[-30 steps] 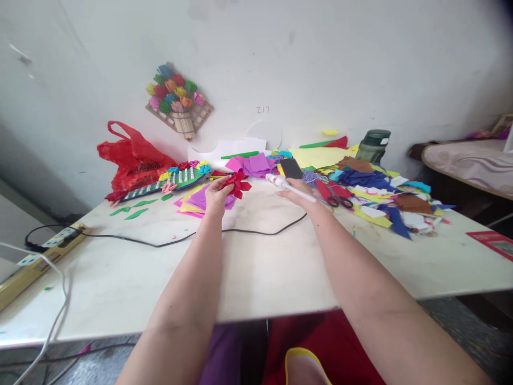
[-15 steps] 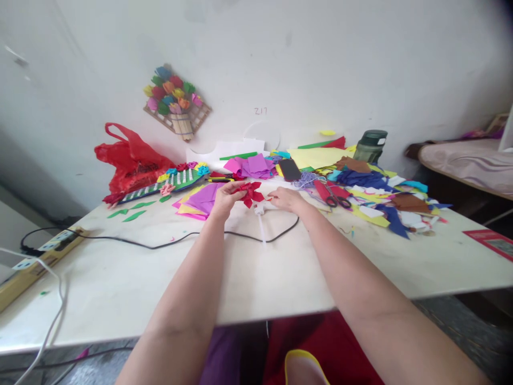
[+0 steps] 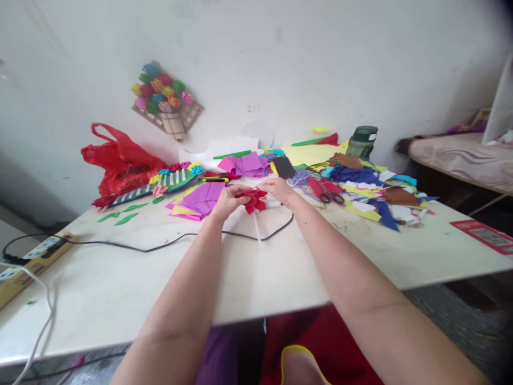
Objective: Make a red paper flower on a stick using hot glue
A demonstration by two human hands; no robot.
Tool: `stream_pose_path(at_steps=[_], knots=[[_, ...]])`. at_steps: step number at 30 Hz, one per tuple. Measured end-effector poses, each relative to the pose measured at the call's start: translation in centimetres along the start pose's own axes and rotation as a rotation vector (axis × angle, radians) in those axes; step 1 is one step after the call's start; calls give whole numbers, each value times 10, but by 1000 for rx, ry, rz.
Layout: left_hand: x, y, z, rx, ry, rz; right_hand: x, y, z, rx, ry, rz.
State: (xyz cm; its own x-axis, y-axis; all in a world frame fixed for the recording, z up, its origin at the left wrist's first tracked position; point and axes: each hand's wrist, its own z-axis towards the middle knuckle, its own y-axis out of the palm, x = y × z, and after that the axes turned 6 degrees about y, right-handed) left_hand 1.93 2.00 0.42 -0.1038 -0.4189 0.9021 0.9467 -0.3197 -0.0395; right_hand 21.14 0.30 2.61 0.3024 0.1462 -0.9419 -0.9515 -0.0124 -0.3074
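A red paper flower (image 3: 254, 202) is pinched at its left side by my left hand (image 3: 231, 202), above the middle of the table. My right hand (image 3: 277, 190) is at the flower's upper right edge, its fingertips pressed together; what lies between them is too small to make out. Just beneath the flower, a white tool with a clear stick (image 3: 257, 229) rests on the table, partly hidden by the petals and my right hand. Its black cord (image 3: 192, 234) runs off to the left.
Purple paper sheets (image 3: 204, 198) and green paper leaves (image 3: 127, 218) lie left. Scissors (image 3: 331, 197), a phone (image 3: 284, 167), paper scraps (image 3: 385, 195) and a dark green bottle (image 3: 363, 143) stand or lie right. A red bag (image 3: 120, 160) and power strip (image 3: 38, 267) are at the left.
My right hand has moved left to the flower, closing the gap between them. The flower has turned and tilted in my left hand. The view has shifted slightly.
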Motion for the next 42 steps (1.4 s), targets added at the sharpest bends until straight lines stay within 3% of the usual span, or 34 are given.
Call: stream_pose_path(at_steps=[16,24,42], knots=[[-2,1,0,-59,-24,22,-4,5,-5,-47,103,143],[6,2,-4,-139,-102,-41,-2,0,-5,-85,154,148],[5,-1,-3,-195,-95,-108,1,-10,-5,-223,141,189]])
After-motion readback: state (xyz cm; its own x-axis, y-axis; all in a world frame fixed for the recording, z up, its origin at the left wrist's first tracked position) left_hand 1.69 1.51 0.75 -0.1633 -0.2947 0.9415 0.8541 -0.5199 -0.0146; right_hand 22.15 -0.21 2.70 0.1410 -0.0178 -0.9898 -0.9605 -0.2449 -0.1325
